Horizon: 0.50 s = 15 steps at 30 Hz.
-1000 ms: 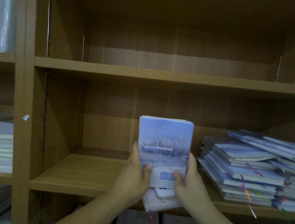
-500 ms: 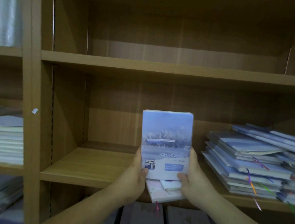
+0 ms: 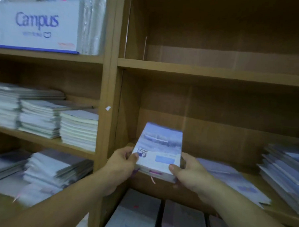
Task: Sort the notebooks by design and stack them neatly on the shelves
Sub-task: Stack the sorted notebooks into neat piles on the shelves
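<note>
A small stack of notebooks (image 3: 158, 149) with a blue snowy-landscape cover is tilted nearly flat, low over the left end of the middle shelf (image 3: 207, 73). My left hand (image 3: 121, 161) grips its left edge, thumb on the cover. My right hand (image 3: 189, 173) grips its right edge, thumb on the lower corner. Pink ribbon markers hang from the stack's near end. A single pale notebook (image 3: 233, 180) lies flat on the shelf board just right of my right hand. A messy pile of blue notebooks (image 3: 285, 172) fills the shelf's right end.
The shelf above is bare. The left unit holds neat white notebook piles (image 3: 42, 115), a Campus box (image 3: 36, 24) on top, and looser piles (image 3: 45, 170) lower down. More notebooks (image 3: 137, 214) stand in rows on the shelf below my hands. A wooden upright (image 3: 110, 94) divides the units.
The stack has tipped from upright to nearly flat and dropped toward the shelf board. My view has swung left, bringing the left unit into sight. Both hands keep their grip.
</note>
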{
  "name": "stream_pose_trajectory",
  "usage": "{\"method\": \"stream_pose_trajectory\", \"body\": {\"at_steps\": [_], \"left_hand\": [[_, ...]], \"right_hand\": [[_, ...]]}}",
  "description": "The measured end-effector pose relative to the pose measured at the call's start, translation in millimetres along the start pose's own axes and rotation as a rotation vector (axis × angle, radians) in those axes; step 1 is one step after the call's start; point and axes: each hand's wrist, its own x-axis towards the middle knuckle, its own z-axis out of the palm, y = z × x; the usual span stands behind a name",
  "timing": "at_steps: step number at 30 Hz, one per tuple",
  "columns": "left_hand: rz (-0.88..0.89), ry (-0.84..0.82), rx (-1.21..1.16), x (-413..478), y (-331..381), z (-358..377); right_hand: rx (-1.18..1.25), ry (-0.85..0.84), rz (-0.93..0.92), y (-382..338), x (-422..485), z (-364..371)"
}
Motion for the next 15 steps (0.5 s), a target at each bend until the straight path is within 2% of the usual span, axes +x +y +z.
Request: {"method": "stream_pose_trajectory", "body": {"at_steps": [3, 7, 11, 13, 15], "left_hand": [[-0.075, 0.072, 0.02, 0.4, -13.3, -30.1], [-0.185, 0.088, -0.029, 13.5, -23.9, -47.2], [-0.138, 0.14, -0.066, 25.0, -24.2, -51.3], [-0.106, 0.146, 0.011, 25.6, -25.5, -55.2], [-0.02, 0.17, 0.259, 26.8, -32.5, -62.8]], "right_hand": [[0.049, -0.055, 0.072, -7.6, 10.9, 33.9], [0.172, -0.104, 0.245, -17.8, 27.3, 53.4], [0.079, -0.077, 0.237, -24.9, 40.3, 56.5], [0.063, -0.078, 0.227, -23.7, 42.2, 53.3], [0.037, -0.072, 0.2, -22.0, 40.5, 49.5]]}}
